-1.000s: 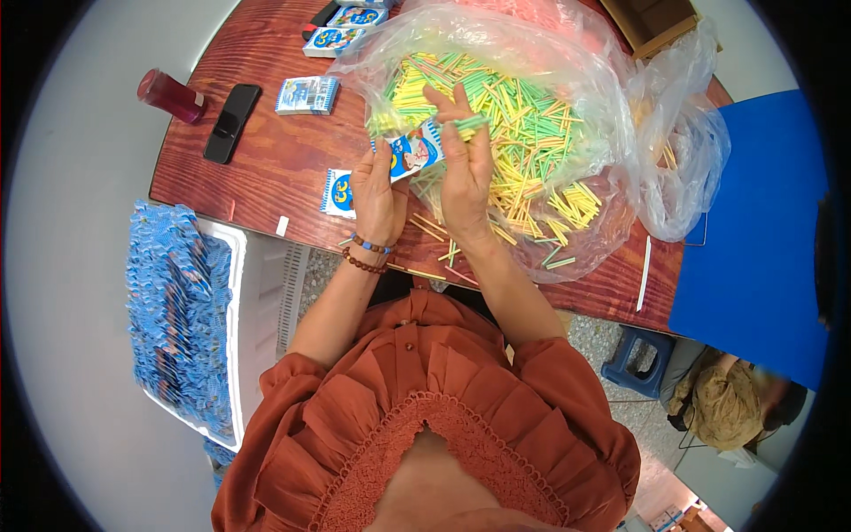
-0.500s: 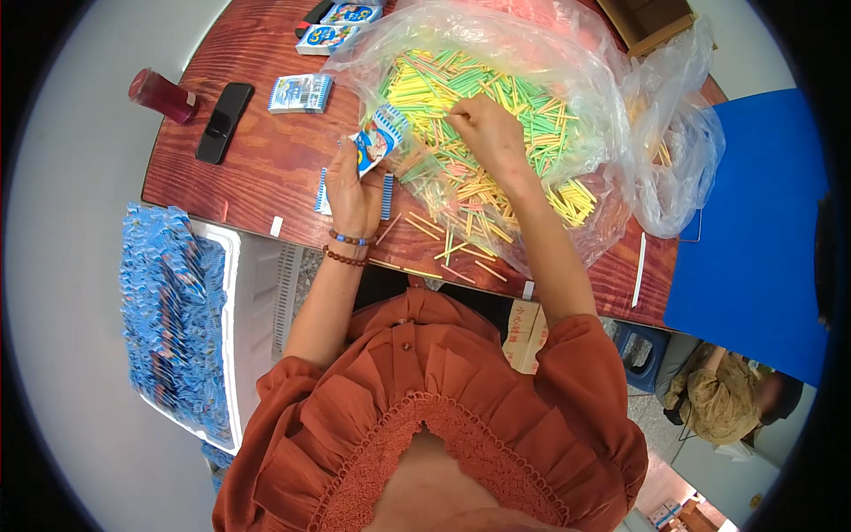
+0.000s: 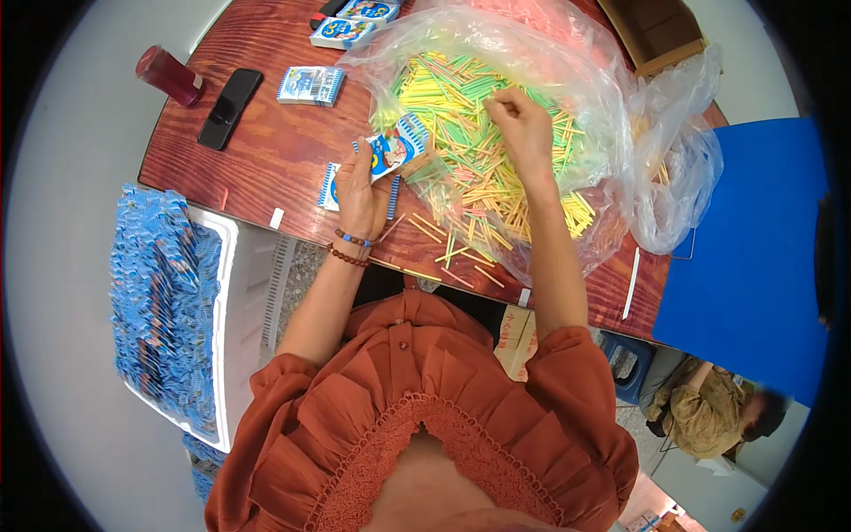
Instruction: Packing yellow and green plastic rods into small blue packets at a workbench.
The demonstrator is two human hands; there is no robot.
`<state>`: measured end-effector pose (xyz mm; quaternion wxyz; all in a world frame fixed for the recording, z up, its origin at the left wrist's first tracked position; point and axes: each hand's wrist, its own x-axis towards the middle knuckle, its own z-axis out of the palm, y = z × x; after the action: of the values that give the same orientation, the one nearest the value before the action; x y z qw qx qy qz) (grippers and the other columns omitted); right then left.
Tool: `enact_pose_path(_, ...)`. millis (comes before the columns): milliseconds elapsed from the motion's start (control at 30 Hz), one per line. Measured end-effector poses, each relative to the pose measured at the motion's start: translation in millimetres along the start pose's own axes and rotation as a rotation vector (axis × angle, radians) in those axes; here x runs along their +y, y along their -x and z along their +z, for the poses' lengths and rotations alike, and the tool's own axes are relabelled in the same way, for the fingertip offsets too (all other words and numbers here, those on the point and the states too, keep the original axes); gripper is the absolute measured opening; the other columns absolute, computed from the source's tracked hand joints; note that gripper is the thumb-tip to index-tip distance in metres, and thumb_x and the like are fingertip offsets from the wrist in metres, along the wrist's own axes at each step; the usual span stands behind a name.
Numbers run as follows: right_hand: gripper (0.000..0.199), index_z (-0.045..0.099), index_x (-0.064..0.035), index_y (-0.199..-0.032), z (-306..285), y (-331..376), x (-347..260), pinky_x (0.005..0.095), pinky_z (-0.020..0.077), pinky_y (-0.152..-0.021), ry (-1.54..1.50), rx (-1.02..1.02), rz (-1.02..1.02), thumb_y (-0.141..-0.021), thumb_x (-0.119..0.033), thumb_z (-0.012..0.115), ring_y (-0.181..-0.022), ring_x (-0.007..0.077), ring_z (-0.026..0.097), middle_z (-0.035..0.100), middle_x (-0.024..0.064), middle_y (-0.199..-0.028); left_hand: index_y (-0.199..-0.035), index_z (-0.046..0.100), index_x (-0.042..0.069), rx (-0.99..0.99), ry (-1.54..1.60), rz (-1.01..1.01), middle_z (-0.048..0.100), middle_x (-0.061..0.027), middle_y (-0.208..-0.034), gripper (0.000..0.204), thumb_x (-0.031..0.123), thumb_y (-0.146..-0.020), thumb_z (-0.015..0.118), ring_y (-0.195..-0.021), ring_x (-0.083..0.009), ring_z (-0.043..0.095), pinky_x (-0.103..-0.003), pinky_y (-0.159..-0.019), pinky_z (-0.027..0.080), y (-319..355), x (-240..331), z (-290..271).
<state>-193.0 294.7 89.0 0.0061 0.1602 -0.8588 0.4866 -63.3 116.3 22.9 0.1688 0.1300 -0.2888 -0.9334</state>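
My left hand [image 3: 356, 193] is closed on a small blue-and-white packet [image 3: 403, 146], tilted with its upper end toward the heap of sticks. Beneath that hand, another blue-and-white packet [image 3: 328, 188] lies on the table, partly covered. Thin yellow, green, pink and orange sticks [image 3: 461, 133] fill a spread-open clear plastic bag [image 3: 594, 115]. Over this heap hovers my right hand [image 3: 525, 137], its fingers pinched together; whatever is between the fingertips is too small to make out.
On the reddish wooden table [image 3: 239, 164] are a phone [image 3: 230, 108], a red-filled jar [image 3: 170, 76], stacked packets [image 3: 344, 33] and loose sticks [image 3: 456, 254]. A white foam box [image 3: 226, 293] of blue packets stands at left. A blue board [image 3: 740, 248] and a seated person [image 3: 705, 408] are at right.
My right hand has shifted right across the heap of sticks. The packet in my left hand leans further to the right. The whole view has shifted slightly.
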Motion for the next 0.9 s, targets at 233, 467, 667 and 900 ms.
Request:
enact_pose_path(233,0.008,0.066,-0.0003,-0.094,36.8,35.9,-59.0,0.0178,0.0429,-0.064,-0.780,0.083,-0.072,-0.088,-0.005,0.067,-0.074,0.0056,0.062,0.067,0.0008,-0.081,-0.107,0.062,0.001,-0.028,0.001,0.016,0.068,-0.0085,-0.103,0.029,0.028,-0.100,0.052,-0.091,-0.0160,0.067,-0.032,-0.082,0.056,1.7,0.3,4.9)
enact_pose_path(467,0.009,0.069,-0.0001,-0.094,65.3,39.6,-63.2,0.0224,0.0483,-0.073,-0.392,0.050,-0.204,-0.086,-0.004,0.069,-0.079,0.0069,0.061,0.066,0.0004,-0.087,-0.111,0.060,-0.001,-0.019,0.046,0.027,0.068,-0.0102,-0.107,0.032,0.027,-0.101,0.050,-0.094,-0.0174,0.067,-0.034,-0.086,0.055,0.7,15.4,-0.6)
enact_pose_path(667,0.012,0.072,-0.0023,-0.092,93.6,23.3,-59.6,0.0313,0.0452,-0.089,-0.304,0.016,-0.468,-0.082,-0.008,0.072,-0.100,0.0178,0.061,0.068,0.0061,-0.101,-0.117,0.057,0.000,-0.004,0.178,0.077,0.065,-0.0114,-0.116,0.034,0.029,-0.102,0.046,-0.106,-0.0216,0.064,-0.039,-0.094,0.052,-7.1,26.1,-11.9)
enact_pose_path(900,0.024,0.069,-0.0011,-0.106,95.4,14.2,-89.8,0.0311,0.0448,-0.092,-0.430,-0.346,-0.285,-0.086,-0.013,0.068,-0.105,0.0176,0.058,0.064,0.0091,-0.115,-0.123,0.055,0.004,-0.019,0.323,0.091,0.063,-0.0105,-0.122,0.034,0.029,-0.102,0.046,-0.114,-0.0242,0.060,-0.045,-0.101,0.046,-14.6,41.9,-29.0)
